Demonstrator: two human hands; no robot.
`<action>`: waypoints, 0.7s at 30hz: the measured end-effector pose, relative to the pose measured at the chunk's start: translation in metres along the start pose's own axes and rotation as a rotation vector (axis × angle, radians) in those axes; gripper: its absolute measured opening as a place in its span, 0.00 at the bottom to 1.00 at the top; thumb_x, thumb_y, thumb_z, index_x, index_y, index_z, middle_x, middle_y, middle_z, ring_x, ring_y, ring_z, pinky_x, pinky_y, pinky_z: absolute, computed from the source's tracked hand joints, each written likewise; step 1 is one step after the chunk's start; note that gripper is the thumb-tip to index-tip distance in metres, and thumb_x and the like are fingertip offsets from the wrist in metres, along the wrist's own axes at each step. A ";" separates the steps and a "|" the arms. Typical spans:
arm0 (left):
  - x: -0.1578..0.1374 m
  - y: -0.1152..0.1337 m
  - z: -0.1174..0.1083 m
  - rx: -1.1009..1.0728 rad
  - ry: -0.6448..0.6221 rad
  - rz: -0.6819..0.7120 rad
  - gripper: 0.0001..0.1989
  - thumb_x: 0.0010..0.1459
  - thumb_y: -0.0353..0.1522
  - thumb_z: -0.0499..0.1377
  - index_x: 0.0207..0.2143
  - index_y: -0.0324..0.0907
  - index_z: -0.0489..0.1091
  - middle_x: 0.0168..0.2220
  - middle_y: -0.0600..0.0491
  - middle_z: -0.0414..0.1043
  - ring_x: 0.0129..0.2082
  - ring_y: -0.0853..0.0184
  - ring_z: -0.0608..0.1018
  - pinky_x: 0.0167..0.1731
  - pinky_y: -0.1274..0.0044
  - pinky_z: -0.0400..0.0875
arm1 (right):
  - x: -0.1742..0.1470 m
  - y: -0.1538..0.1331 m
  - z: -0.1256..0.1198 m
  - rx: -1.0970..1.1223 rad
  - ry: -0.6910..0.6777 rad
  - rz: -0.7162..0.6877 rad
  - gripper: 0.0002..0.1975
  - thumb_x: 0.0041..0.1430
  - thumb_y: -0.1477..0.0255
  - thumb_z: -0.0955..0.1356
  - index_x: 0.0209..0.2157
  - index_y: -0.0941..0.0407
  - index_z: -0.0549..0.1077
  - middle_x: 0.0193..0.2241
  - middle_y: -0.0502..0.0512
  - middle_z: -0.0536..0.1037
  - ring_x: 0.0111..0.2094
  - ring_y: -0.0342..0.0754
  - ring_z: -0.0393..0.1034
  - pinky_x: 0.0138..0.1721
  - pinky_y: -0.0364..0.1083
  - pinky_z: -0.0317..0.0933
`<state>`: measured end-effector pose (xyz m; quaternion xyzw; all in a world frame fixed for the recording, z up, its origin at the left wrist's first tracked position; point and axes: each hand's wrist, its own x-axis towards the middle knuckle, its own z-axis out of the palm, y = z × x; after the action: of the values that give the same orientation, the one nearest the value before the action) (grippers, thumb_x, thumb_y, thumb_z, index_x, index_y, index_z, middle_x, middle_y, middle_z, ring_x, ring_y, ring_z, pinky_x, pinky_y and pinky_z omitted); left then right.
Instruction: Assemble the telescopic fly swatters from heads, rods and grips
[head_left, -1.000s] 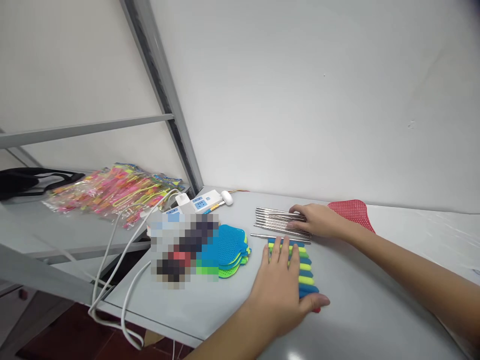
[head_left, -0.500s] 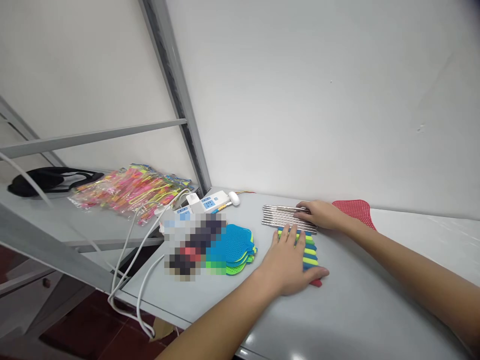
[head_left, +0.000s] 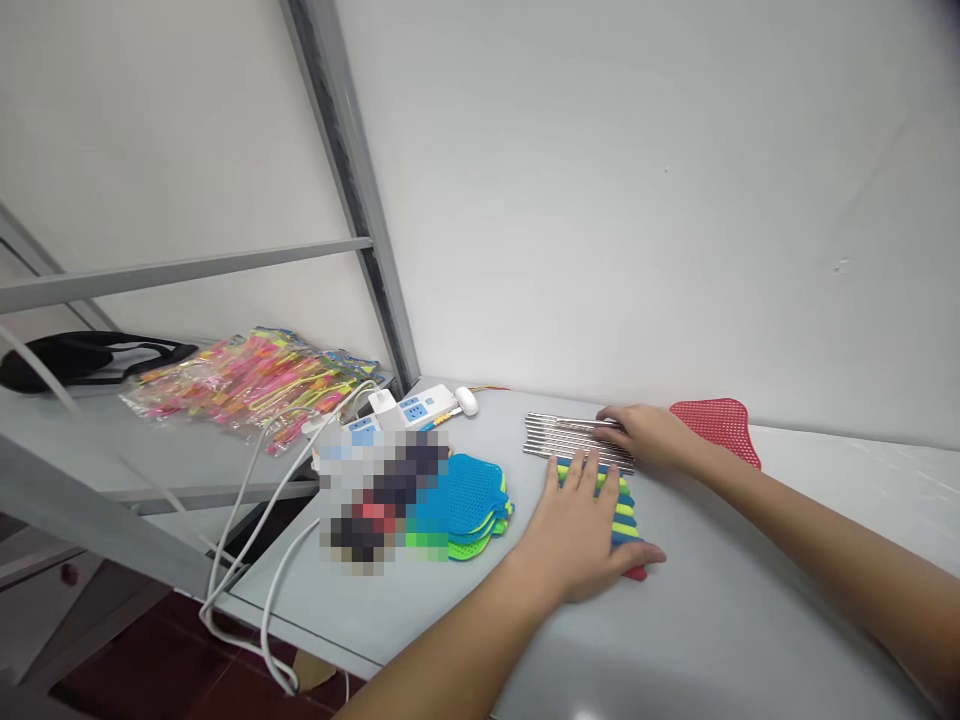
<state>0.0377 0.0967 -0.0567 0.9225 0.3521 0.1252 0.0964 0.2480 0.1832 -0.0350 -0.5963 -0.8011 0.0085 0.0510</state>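
Observation:
My left hand (head_left: 574, 535) lies with fingers spread over a row of blue, yellow-green and red plastic handles (head_left: 624, 512), hiding part of them. Just beyond its fingertips, several thin silver metal rods (head_left: 559, 440) lie side by side on the table. At the right end of these rods, my right hand (head_left: 649, 435) has its thumb and fingers closed on a metal rod; its fingers partly cover the rod ends. A red perforated fly swatter head (head_left: 720, 430) rests behind my right wrist. Left of my left hand is a stack of blue and green fly swatter heads (head_left: 469, 495).
A white power strip (head_left: 420, 408) with a white rounded plug-like item (head_left: 466, 401) sits at the back. White cables (head_left: 270, 600) hang over the table's left edge. Bagged colourful items (head_left: 255, 385) and a black strapped item (head_left: 60, 360) lie on the left shelf. A pixelated patch hides one item.
The view has shifted slightly. My right hand and the rod at its fingertips have moved a little relative to the other rods. My left hand stays on the handles.

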 end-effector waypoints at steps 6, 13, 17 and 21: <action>-0.006 0.007 -0.011 0.017 0.074 0.038 0.38 0.65 0.54 0.37 0.65 0.37 0.52 0.68 0.42 0.49 0.68 0.53 0.48 0.64 0.57 0.41 | -0.029 -0.002 -0.016 -0.064 0.040 -0.004 0.22 0.67 0.55 0.56 0.46 0.52 0.73 0.39 0.57 0.81 0.37 0.55 0.75 0.31 0.47 0.59; -0.035 0.013 -0.027 0.018 0.277 0.211 0.14 0.67 0.34 0.47 0.46 0.42 0.70 0.47 0.50 0.74 0.53 0.61 0.70 0.54 0.67 0.62 | -0.096 -0.011 -0.030 -0.190 0.172 -0.060 0.20 0.68 0.57 0.56 0.43 0.51 0.73 0.35 0.54 0.80 0.30 0.50 0.75 0.26 0.45 0.55; -0.054 0.026 -0.031 0.075 0.526 0.171 0.13 0.64 0.34 0.52 0.48 0.40 0.68 0.48 0.46 0.72 0.46 0.60 0.72 0.52 0.63 0.62 | -0.133 -0.036 -0.031 -0.329 0.257 -0.189 0.17 0.69 0.60 0.57 0.36 0.53 0.72 0.26 0.53 0.76 0.22 0.47 0.70 0.22 0.46 0.48; -0.069 0.046 -0.026 0.197 0.448 0.033 0.11 0.66 0.38 0.52 0.48 0.44 0.66 0.43 0.50 0.74 0.44 0.59 0.73 0.57 0.55 0.52 | -0.158 -0.076 -0.033 -0.388 0.308 -0.396 0.07 0.66 0.71 0.61 0.35 0.54 0.70 0.24 0.51 0.72 0.21 0.47 0.65 0.24 0.47 0.50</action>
<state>0.0091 0.0187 -0.0315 0.8824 0.3599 0.2933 -0.0763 0.2228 0.0086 -0.0083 -0.4214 -0.8713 -0.2450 0.0579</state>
